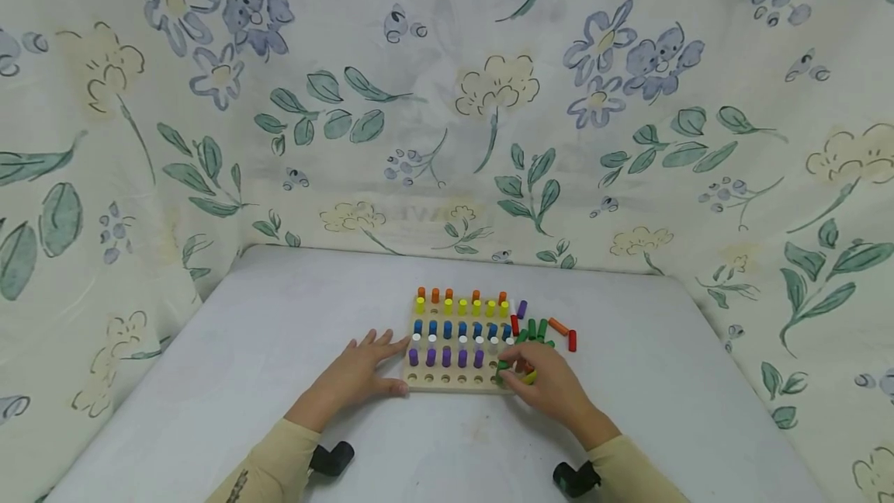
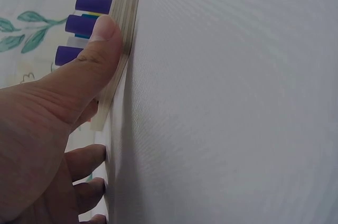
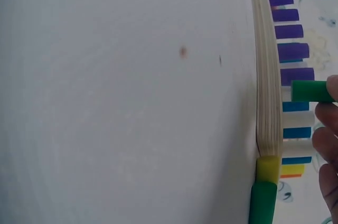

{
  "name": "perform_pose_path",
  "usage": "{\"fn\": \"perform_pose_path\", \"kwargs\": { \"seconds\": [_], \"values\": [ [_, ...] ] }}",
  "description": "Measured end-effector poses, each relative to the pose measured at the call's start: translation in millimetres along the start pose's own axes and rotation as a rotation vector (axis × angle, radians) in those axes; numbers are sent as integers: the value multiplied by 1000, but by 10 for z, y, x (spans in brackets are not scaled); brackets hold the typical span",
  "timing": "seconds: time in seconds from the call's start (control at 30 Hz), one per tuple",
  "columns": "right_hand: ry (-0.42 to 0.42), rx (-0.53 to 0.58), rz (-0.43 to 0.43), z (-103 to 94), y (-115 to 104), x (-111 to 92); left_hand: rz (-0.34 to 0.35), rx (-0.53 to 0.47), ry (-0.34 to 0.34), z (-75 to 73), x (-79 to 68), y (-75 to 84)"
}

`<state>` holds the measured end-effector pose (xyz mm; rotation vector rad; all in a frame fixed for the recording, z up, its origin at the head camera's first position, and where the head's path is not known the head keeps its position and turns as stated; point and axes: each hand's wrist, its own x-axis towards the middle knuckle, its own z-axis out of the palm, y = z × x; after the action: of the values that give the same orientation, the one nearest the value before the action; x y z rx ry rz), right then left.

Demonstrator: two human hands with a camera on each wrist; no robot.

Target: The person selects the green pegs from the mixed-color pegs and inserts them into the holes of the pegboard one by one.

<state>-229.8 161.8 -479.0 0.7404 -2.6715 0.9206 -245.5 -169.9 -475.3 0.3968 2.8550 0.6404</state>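
Note:
A wooden pegboard (image 1: 454, 390) lies on the table, with pegs standing in rows: orange (image 1: 435, 296), yellow (image 1: 462, 307), blue (image 1: 448, 330), white (image 1: 463, 342) and purple (image 1: 446, 358). The front row of holes carries no pegs. My left hand (image 1: 352, 375) rests at the board's left edge, fingers extended; its thumb touches the front left corner in the left wrist view. Thumb and fingers of my right hand (image 1: 552, 383) pinch a green peg (image 3: 309, 91). It is over the front right part of the board, beside the last purple peg (image 3: 297, 76).
Right of the board lie loose pegs, among them green (image 1: 542, 328), orange (image 1: 558, 326), red (image 1: 573, 341) and purple (image 1: 522, 309) ones. A yellow peg (image 3: 268, 168) and another green peg (image 3: 263, 203) lie by its near right corner. Floral cloth (image 1: 419, 99) surrounds the white table (image 1: 293, 293).

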Motion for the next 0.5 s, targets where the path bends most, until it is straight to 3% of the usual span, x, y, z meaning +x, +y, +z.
{"fn": "perform_pose_path", "kwargs": {
  "seconds": [0.5],
  "values": [
    [-18, -62, 1, 88, -72, 58, 1, -10, 3, -15, -17, 8]
  ]
}}
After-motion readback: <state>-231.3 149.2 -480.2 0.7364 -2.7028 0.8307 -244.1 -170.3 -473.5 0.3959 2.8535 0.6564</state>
